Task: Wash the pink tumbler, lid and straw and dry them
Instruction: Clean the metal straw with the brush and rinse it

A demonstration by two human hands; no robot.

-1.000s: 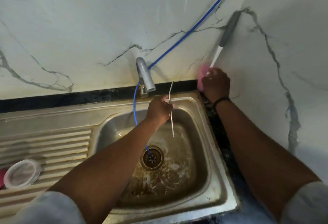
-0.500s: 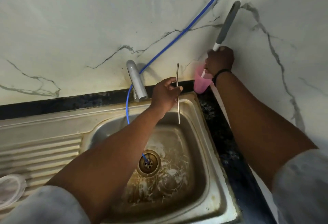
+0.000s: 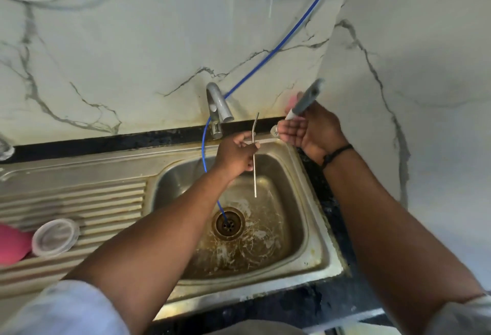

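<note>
Head view: at the centre of the frame the left hand (image 3: 236, 155) pinches a metal straw (image 3: 255, 159), which hangs upright over the sink basin (image 3: 297, 217) just right of the tap (image 3: 218, 106). To the right of centre the right hand (image 3: 310, 128) grasps a grey-handled brush (image 3: 305, 99) (its handle blurred), tilted up toward the marble wall. At the lower left edge the clear lid (image 3: 55, 237) lies on the ribbed drainboard (image 3: 106, 201), touching the pink tumbler (image 3: 12, 245). A blue hose (image 3: 281, 42) runs down into the drain (image 3: 228, 223).
</note>
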